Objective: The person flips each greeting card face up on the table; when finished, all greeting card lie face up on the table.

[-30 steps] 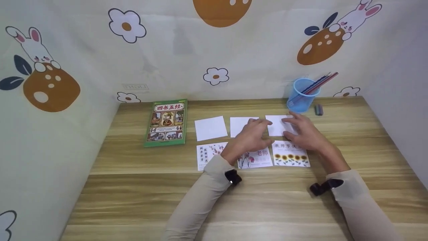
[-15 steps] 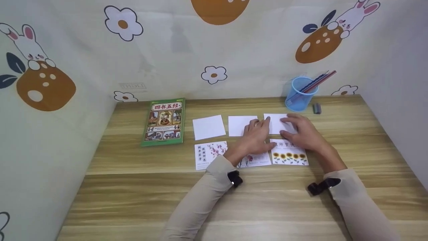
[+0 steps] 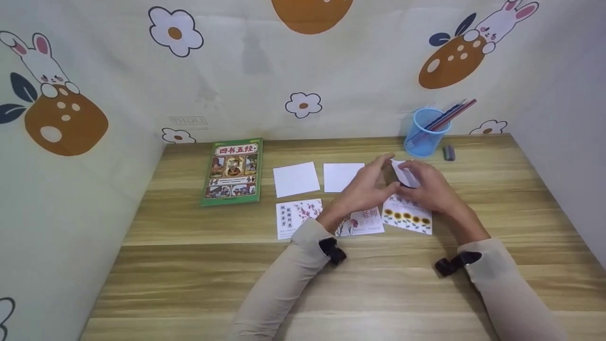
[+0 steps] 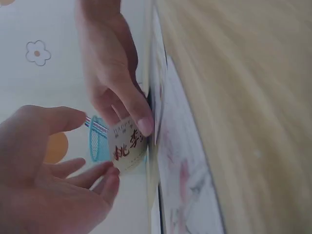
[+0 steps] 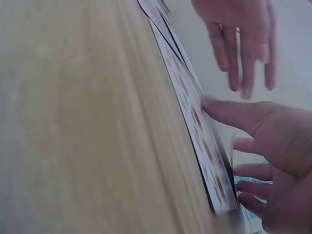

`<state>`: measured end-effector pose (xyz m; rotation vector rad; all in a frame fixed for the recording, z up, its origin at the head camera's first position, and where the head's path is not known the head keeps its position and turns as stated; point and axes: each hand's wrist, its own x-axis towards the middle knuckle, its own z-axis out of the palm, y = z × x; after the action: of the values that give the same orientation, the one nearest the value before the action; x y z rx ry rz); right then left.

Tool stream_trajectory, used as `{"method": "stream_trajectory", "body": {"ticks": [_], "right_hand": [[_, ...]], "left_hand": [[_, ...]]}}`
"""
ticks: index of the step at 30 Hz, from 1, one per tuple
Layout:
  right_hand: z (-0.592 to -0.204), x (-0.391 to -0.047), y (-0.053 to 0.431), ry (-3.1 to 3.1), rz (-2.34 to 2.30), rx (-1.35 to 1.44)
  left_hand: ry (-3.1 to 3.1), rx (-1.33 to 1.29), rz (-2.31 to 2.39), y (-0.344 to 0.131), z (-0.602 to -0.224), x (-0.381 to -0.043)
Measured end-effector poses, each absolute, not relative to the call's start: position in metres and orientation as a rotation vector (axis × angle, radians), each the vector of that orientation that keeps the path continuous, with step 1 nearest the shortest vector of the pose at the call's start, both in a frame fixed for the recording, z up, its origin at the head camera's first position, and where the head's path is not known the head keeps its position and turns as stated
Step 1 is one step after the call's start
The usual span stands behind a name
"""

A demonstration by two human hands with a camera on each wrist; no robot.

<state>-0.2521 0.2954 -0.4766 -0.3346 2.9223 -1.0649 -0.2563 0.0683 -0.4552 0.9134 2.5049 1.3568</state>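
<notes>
In the head view my right hand (image 3: 433,187) pinches a small white card (image 3: 405,174), bent and raised at its left edge. The left wrist view shows its printed face (image 4: 127,146) with dark red characters, the right thumb pressing near its edge. My left hand (image 3: 362,189) is at the card's left side, fingers loosely spread, fingertips right at the card's corner. Below the hands lies a sunflower card (image 3: 407,218), slightly askew. A flower card (image 3: 371,223) is partly under the left wrist, and a blossom card (image 3: 298,213) lies left of it.
Two blank white cards (image 3: 296,180) lie in the back row. A green-bordered book (image 3: 232,173) is at the left. Behind the right hand stand a blue pencil cup (image 3: 421,137) with several pencils and a small dark eraser-like block (image 3: 449,153). A patterned wall backs the table.
The rightmost blank card has come up from lying flat and now bends in the right hand. The left hand has moved right toward it. The sunflower card has turned slightly.
</notes>
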Motion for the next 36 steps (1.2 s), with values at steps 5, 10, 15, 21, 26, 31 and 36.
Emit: {"method": "stream_trajectory", "body": {"ticks": [5, 10, 15, 21, 26, 31, 36], "right_hand": [[-0.474, -0.252, 0.295, 3.030, -1.406, -0.190], [-0.471, -0.252, 0.293, 2.986, -1.771, -0.153], [-0.469, -0.250, 0.290, 2.758, -1.939, -0.213], [-0.468, -0.247, 0.289, 2.617, -1.884, -0.228], [-0.468, -0.247, 0.286, 2.478, -1.979, -0.207], [-0.469, -0.250, 0.284, 2.431, -2.083, -0.134], [-0.470, -0.251, 0.287, 2.562, -2.014, -0.146]], "left_hand": [[2.381, 0.925, 1.592, 0.069, -0.456, -0.258], [2.367, 0.776, 1.669, 0.069, -0.459, -0.260], [2.359, 0.690, 1.743, 0.068, -0.460, -0.262], [2.405, 0.588, 1.801, 0.064, -0.458, -0.263], [2.298, 0.481, 1.953, 0.063, -0.456, -0.265], [2.174, 0.356, 2.082, 0.064, -0.460, -0.265], [2.216, 0.362, 2.022, 0.063, -0.461, -0.264]]}}
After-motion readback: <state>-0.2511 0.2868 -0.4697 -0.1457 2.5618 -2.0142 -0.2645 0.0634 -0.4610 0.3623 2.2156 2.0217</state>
